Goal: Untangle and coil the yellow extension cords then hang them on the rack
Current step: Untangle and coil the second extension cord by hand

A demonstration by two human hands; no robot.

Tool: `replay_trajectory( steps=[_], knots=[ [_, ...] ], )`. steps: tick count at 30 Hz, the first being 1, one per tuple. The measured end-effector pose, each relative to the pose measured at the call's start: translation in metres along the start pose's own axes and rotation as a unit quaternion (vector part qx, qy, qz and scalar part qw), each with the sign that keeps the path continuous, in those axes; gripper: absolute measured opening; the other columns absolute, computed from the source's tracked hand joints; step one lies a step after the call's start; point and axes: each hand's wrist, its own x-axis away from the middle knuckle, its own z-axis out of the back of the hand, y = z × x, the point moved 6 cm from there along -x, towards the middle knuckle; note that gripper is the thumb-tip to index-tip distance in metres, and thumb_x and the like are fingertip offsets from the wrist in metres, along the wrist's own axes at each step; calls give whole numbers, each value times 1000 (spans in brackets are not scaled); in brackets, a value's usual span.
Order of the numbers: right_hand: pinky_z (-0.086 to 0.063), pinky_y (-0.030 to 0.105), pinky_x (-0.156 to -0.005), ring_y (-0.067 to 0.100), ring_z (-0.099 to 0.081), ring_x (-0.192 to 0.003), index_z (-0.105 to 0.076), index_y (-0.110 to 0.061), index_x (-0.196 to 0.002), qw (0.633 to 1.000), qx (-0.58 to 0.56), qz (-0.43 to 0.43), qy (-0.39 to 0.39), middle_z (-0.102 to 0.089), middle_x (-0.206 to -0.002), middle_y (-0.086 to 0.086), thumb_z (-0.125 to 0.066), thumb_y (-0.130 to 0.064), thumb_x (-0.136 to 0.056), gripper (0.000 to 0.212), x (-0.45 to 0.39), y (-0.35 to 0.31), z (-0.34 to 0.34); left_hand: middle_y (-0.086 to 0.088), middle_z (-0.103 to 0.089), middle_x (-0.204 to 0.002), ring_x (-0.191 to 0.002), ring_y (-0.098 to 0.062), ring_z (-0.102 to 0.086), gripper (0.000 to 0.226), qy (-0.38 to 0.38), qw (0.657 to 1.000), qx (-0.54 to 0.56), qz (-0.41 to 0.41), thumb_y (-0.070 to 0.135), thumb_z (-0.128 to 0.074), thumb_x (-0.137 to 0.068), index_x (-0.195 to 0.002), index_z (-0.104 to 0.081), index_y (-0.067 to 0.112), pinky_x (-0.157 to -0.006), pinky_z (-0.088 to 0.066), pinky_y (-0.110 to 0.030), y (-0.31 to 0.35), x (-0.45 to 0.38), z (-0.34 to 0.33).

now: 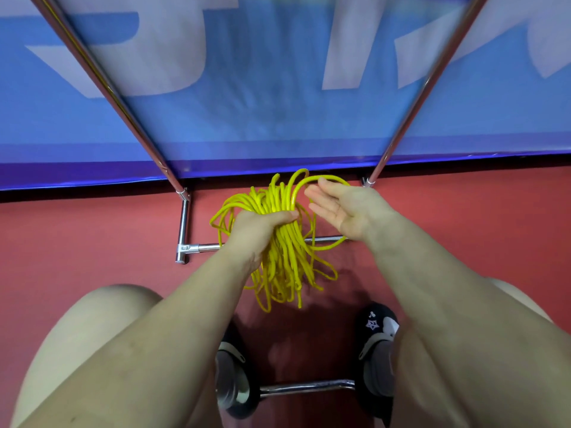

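A thick bundle of yellow extension cord [282,257] hangs in loose loops above the red floor. My left hand [258,227] grips the bundle around its middle, fingers curled over the strands. My right hand [340,208] is just to the right of the bundle, palm up with straight fingers, and one wide loop of cord [327,177] arches over its fingertips. The chrome rack has two slanted poles, a left pole [102,78] and a right pole [432,75], rising from a base bar [200,247] on the floor behind the cord.
A blue banner with white lettering [278,88] stands behind the rack. My bare knees and black shoes [375,329] are at the bottom, with another chrome bar [306,387] between the feet. The red floor [77,236] spreads left and right.
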Motion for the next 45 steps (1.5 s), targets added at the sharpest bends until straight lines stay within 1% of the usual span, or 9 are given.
replay_trajectory(
  steps=[2,6,10,15,22,25,28,37,45],
  knots=[
    [-53,28,-74,9,-65,-66,-60,-8,-94,980,194,37,-24,-66,-86,4,-61,-13,-88,8,2,1,-2,-7,-68,-58,-50,-19,-66,7,9,999,45,28,-1,-72,-74,-75,-66,2,-51,-57,-32,0,-1,1],
    [-51,28,-71,12,-61,-66,-65,-8,-90,826,534,151,-98,-64,-73,3,-73,-16,-79,16,3,17,-10,-9,-63,-52,-45,-21,-62,11,10,993,99,68,2,-69,-78,-70,-63,2,-48,-55,-34,0,-7,11],
    [-46,15,-65,-4,-52,-55,-67,-2,-94,784,571,211,-126,-54,-66,-10,-71,-9,-80,17,4,21,-15,-8,-61,-54,-46,-23,-61,14,-4,991,105,86,8,-70,-78,-68,-61,6,-49,-55,-36,-1,-11,16],
    [-50,39,-81,20,-62,-81,-62,-15,-94,738,606,279,-103,-62,-82,-2,-59,-17,-88,7,5,15,-19,-16,-63,-74,-59,-28,-65,12,-7,989,120,83,11,-72,-75,-77,-62,3,-61,-58,-46,2,-15,24],
    [-43,34,-74,17,-50,-73,-50,-24,-85,728,627,246,-125,-55,-77,-1,-58,-31,-90,12,1,19,-15,-7,-62,-55,-49,-22,-63,11,46,985,155,58,6,-70,-77,-71,-61,5,-50,-55,-35,10,-21,34],
    [-36,32,-64,19,-46,-74,-45,-21,-71,657,729,160,-107,-48,-69,-2,-52,-36,-93,27,-6,25,-2,-11,-67,-78,-69,-27,-67,13,56,982,173,56,9,-72,-76,-85,-64,5,-66,-58,-48,14,-23,45],
    [-33,25,-67,19,-48,-82,-52,-16,-92,570,813,50,-109,-56,-82,4,-45,-30,-96,16,-9,34,22,-14,-63,-105,-97,-33,-65,27,72,976,197,57,17,-71,-78,-102,-61,10,-77,-53,-57,24,-28,64],
    [-52,36,-73,28,-62,-69,-56,-17,-96,812,548,159,-123,-64,-73,5,-57,-4,-89,14,2,5,17,-2,-67,-58,-51,-15,-66,9,114,972,204,11,14,-70,-82,-77,-64,10,-47,-54,-31,28,-28,78],
    [-53,19,-51,11,-62,-45,-56,-16,-95,903,377,155,-135,-63,-74,11,-54,0,-90,17,11,-7,-5,-1,-66,-74,-56,-12,-65,10,95,969,227,24,21,-68,-85,-81,-66,13,-52,-56,-30,20,-31,70]
  ],
)
